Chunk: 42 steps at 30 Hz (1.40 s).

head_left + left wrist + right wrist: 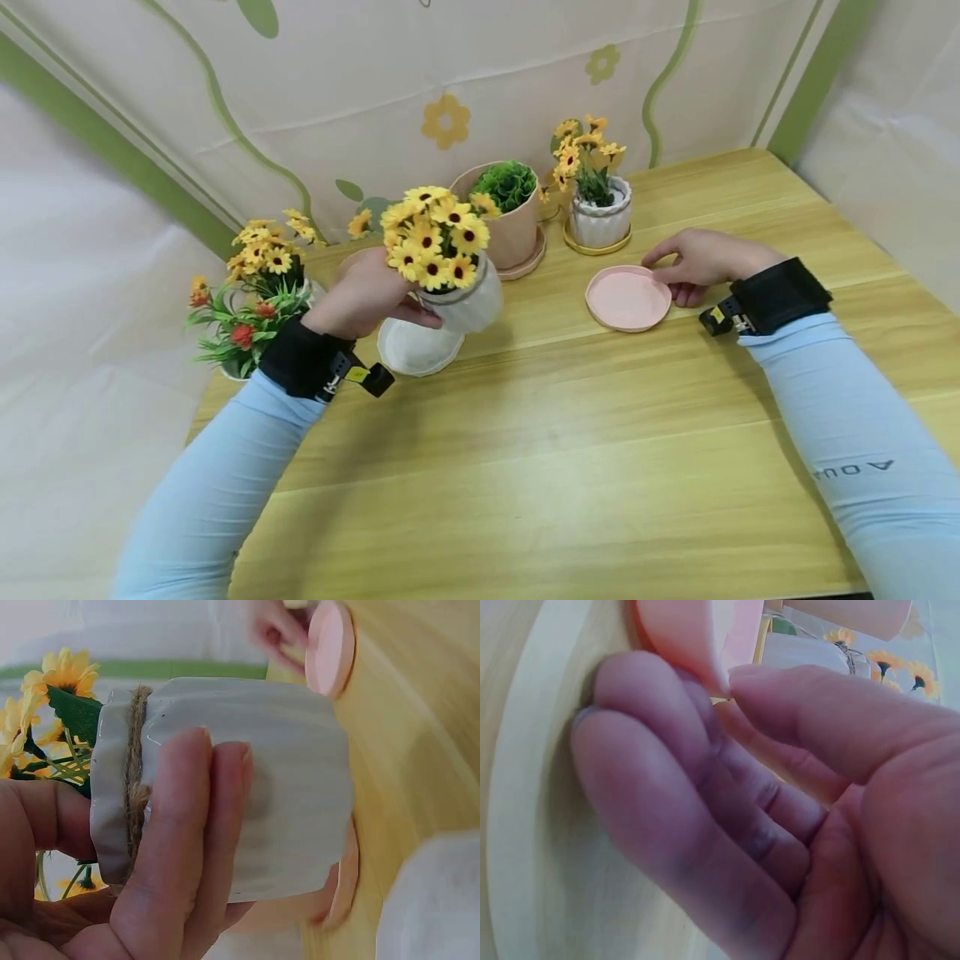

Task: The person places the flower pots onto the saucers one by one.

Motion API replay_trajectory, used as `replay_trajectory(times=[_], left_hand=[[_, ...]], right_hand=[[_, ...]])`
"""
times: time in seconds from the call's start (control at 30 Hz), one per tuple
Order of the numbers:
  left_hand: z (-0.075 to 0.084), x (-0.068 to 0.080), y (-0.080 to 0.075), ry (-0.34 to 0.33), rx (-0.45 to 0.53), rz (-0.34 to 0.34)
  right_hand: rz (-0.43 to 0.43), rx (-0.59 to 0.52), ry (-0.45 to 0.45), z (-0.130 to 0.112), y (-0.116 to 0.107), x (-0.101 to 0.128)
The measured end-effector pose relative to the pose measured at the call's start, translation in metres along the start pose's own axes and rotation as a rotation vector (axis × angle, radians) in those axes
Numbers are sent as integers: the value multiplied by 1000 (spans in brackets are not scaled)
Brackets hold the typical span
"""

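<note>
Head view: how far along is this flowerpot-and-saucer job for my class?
Apparently done: the round pink pot of green leaves and the white pot of orange flowers stand on round saucers. In hand: the left grip holds a white fluted pot of yellow flowers; the right grip holds an empty round pink saucer. Remaining, probably: setting the raised pot onto a saucer.

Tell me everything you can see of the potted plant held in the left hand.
The potted plant is a cluster of yellow, dark-centred flowers with green leaves in a whitish, glossy pot that looks ceramic. The pot has lightly ribbed sides, and brown twine circles it just below the rim. It is held off the table, blooms upward, overlapping part of the white saucer in the head view. The left hand grips it, fingers across its side.
</note>
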<state>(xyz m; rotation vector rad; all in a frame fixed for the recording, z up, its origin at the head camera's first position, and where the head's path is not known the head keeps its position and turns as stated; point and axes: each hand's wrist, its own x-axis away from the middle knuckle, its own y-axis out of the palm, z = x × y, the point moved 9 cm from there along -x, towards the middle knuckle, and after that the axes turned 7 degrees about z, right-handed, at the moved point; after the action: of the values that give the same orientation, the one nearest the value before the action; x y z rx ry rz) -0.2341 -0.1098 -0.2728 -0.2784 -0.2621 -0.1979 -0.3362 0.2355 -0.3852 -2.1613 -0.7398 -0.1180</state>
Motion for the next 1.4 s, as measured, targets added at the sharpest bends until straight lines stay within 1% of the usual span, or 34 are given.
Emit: replay_trajectory(times=[0.1,0.2,0.3,0.5,0.6,0.7,0.8,0.97,1.1,1.23,1.4], left_hand=[[4,-1,22,8,8,-62],[6,-8,41,11,30,-95],[7,-20,59,13,47,-99],[11,-51,99,10,94,-111],[11,-61,118,-4,115,-126],[12,-69,133,-4,126,-143],[15,-76,144,0,139,-150],[17,-88,159,-8,156,-140],[17,-97,170,-4,154,-147],[17,-104,177,3,160,-151],[13,-111,181,-4,152,-148]], right_hand=[[-6,-4,-2,1,0,1],[-12,-12,-2,2,0,1],[-7,-20,-1,2,-1,1],[6,-41,8,6,-2,3],[11,-53,9,8,-1,3],[26,-55,-3,8,-2,2],[37,-58,-13,6,-3,3],[42,-80,-10,6,-4,4],[51,-94,-19,6,-4,5],[54,-111,-28,3,-4,5],[48,-135,-8,2,-3,4]])
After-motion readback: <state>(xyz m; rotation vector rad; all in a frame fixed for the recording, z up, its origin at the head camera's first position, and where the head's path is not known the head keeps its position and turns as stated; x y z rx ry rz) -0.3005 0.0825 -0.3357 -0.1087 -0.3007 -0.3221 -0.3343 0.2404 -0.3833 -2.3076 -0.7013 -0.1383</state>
